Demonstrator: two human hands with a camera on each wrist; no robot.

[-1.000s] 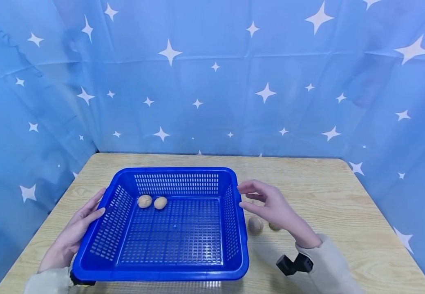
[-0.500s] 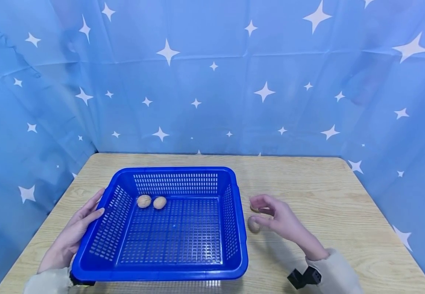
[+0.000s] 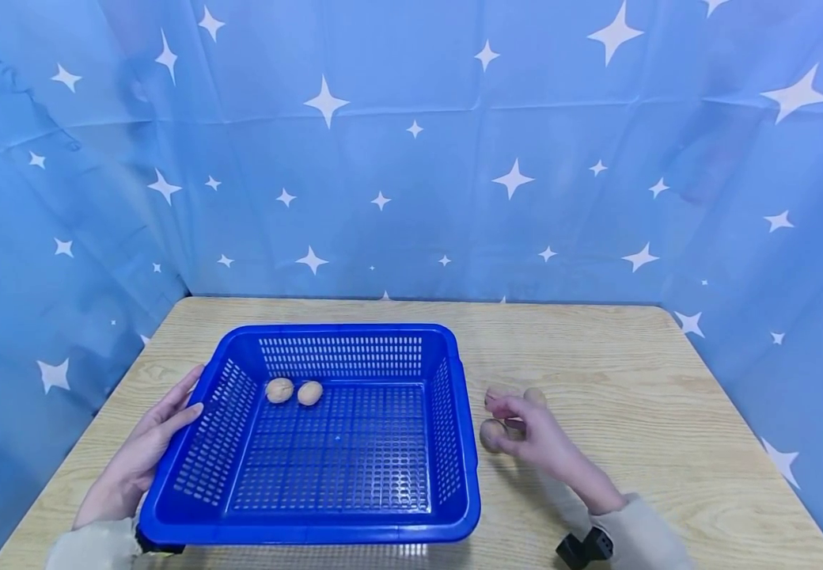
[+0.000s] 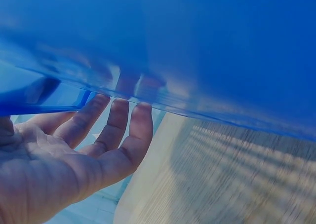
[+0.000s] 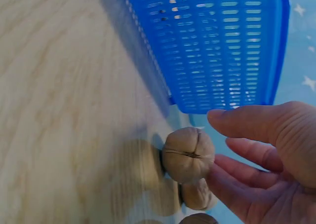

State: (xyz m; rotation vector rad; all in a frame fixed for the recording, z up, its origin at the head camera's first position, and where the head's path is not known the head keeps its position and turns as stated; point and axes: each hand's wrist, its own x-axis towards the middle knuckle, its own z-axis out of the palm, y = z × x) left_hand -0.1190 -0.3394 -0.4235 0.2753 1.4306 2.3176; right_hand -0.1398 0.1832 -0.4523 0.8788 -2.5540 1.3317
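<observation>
Head view: five walnuts [image 3: 279, 390], one blue basket [image 3: 312, 533].

Two sit inside, far left; three on the counter [image 3: 597, 356] just right, partly behind fingers [image 3: 511, 407], one cut off in the right wrist view. Left grip [image 3: 144, 451] is curled on the basket; right grip [image 3: 538, 439] is half open by one nut [image 5: 187, 157], can't tell if touching.

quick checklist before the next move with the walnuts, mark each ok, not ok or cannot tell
1. Left hand steadying the blue plastic basket: ok, at its left rim.
2. Right hand near the walnuts on the table: ok.
3. Nearest walnut pinched: not ok, the right wrist view shows the thumb apart from it.
4. Landing room: ok, the two walnuts inside sit toward the far left.
5. Basket base flat on the table: cannot tell.
</observation>
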